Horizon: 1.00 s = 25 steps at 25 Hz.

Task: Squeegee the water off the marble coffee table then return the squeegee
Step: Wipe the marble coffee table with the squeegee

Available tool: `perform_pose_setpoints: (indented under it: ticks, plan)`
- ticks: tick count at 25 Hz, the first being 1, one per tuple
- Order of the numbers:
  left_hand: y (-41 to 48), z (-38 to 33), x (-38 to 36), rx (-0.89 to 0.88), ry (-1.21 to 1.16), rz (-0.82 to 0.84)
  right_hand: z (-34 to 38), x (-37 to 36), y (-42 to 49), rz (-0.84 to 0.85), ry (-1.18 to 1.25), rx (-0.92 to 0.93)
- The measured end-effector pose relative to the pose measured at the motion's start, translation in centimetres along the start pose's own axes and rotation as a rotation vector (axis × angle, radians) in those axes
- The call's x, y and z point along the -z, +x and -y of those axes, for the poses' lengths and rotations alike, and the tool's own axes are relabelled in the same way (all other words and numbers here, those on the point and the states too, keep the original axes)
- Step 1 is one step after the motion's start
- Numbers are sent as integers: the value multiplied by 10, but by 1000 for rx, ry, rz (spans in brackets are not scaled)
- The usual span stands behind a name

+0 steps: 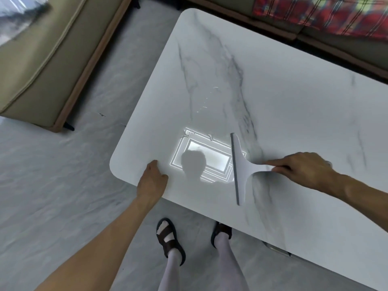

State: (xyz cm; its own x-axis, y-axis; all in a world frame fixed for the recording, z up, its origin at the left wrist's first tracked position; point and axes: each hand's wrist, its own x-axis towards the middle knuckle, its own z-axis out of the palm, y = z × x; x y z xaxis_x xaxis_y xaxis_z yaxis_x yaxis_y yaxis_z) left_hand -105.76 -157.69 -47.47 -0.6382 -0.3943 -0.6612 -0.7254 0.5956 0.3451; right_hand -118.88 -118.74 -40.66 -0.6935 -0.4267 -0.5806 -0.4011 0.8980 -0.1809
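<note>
**Blade stands across the stroke, water lies beyond it**

The right hand (302,171) has its grip closed on the handle of the squeegee (241,169), fingers pinched around the thin end. The handle points away from the blade toward the right hand, and the blade's long axis runs nearly from the far side to the near side of the tabletop (294,101). So the blade stands across the direction of a stroke toward the rounded corner of the tabletop.

The water drops (206,101) lie on the far side of the squeegee and a little toward that rounded corner, apart from the blade. A bright reflection (201,156) of a ceiling light lies just beside the blade, on the side away from the right hand. I judge that the blade must first go farther out, past the drops, before it can pull them to an edge.

The left hand (152,181) rests on the near edge of the tabletop, next to the reflection. It holds nothing; its fingers curl loosely over the edge. The right hand is the nearer one to the squeegee.

Hard to make out: the reflection may hide a thin film of water, and I cannot tell whether the rubber edge touches the marble along its whole length. The place where the squeegee must return is not in view.
</note>
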Motion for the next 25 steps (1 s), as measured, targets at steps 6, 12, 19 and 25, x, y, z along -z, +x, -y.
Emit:
perform_pose_setpoints:
  ticks: [6,12,19,25]
  plan:
    - [14,42,49,54,-61,-178,145,0,51,143,56,263]
    - [32,62,64,38,-39,-205,258,-32,129,133,68,421]
    - [40,-14,27,74,-67,-126,104,21,145,64,71,234]
    - [67,-110,-3,-46,74,-43,-62,77,104,38,50,-92]
